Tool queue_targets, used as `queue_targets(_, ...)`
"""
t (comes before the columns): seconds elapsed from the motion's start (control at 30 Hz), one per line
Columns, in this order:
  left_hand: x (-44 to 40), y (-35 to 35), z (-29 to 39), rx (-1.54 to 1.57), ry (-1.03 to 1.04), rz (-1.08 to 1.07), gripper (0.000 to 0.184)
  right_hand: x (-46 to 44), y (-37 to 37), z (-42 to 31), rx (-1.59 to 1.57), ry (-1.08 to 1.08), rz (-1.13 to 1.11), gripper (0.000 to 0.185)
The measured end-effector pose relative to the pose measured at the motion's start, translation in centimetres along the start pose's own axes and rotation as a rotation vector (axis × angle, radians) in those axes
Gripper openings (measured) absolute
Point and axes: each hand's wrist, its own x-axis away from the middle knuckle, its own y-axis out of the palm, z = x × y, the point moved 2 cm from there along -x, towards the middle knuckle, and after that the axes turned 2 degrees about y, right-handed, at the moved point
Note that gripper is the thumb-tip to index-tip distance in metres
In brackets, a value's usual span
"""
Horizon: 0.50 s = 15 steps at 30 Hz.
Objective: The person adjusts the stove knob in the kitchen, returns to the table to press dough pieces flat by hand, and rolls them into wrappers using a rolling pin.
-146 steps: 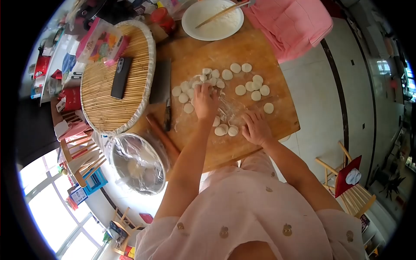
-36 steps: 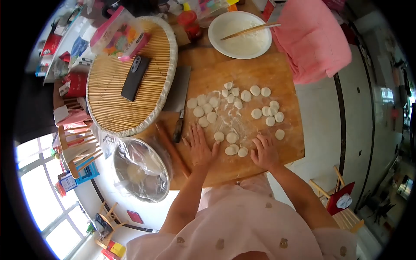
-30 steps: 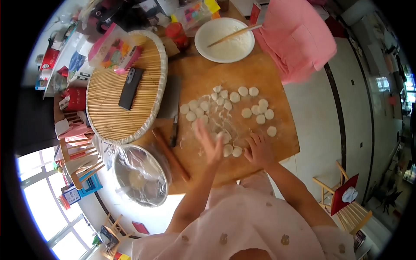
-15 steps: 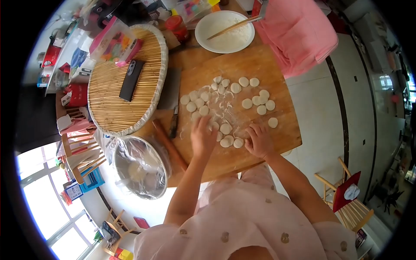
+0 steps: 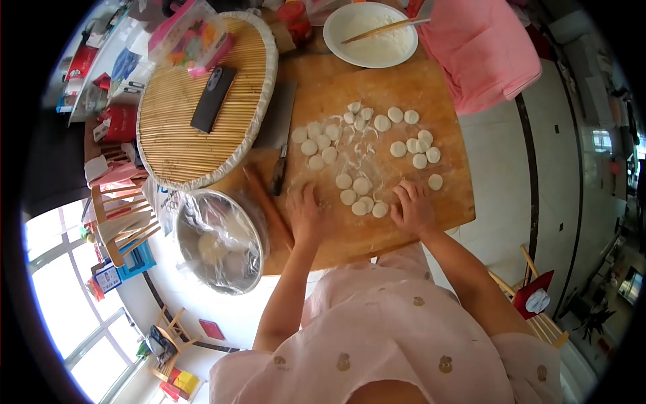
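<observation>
My left hand [image 5: 306,212] rests on the wooden board [image 5: 431,192], fingers a little apart and nothing in them. A wooden rolling pin [image 5: 268,208] lies just to its left. My right hand [image 5: 412,209] lies on the board with fingers spread, beside a cluster of small flattened dough rounds [image 5: 361,186]. That cluster sits between both hands. More dough rounds [image 5: 323,142] are grouped farther up at the left, and others [image 5: 398,149] at the right. Small uncut-looking dough lumps [image 5: 354,108] and floury scraps lie at the top middle.
A cleaver [image 5: 279,121] lies left of the dough. The round woven tray [image 5: 168,128] holds a phone [image 5: 214,99]. Below it stands a metal basin [image 5: 260,259] under plastic film. At the back are a white bowl of flour [image 5: 330,42] with chopsticks and a pink-covered chair [image 5: 484,50].
My left hand has drawn back left and down, away from the dough rounds, which now show uncovered. My right hand stays near the lower cluster. The whole view has shifted slightly.
</observation>
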Motion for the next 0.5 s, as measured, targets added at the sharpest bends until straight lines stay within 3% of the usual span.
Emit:
queue_targets(0.03, -0.7, 0.7, 0.2, 0.012, 0.078, 0.109, 0.073, 0.0, -0.1, -0.1, 0.007, 0.008, -0.004, 0.044)
queue_targets(0.13, -1.7, 2.7, 0.1, -0.098, 0.058, 0.028, 0.087, -0.3, -0.6, -0.2, 0.056, -0.004, -0.007, 0.044)
queue_targets(0.33, -2.0, 2.9, -0.4, -0.169, 0.081, -0.006, 0.094, 0.0, 0.4, 0.0, 0.031, 0.023, -0.017, 0.044)
queue_targets(0.43, -1.8, 3.2, 0.2, 0.181, -0.108, 0.059, 0.094, 0.4, -0.2, -0.1, 0.033, 0.024, -0.004, 0.044)
queue_targets(0.5, -3.5, 3.3, 5.4, 0.345, 0.013, 0.182, 0.094, 0.3, -0.2, -0.2, 0.032, 0.025, 0.021, 0.045)
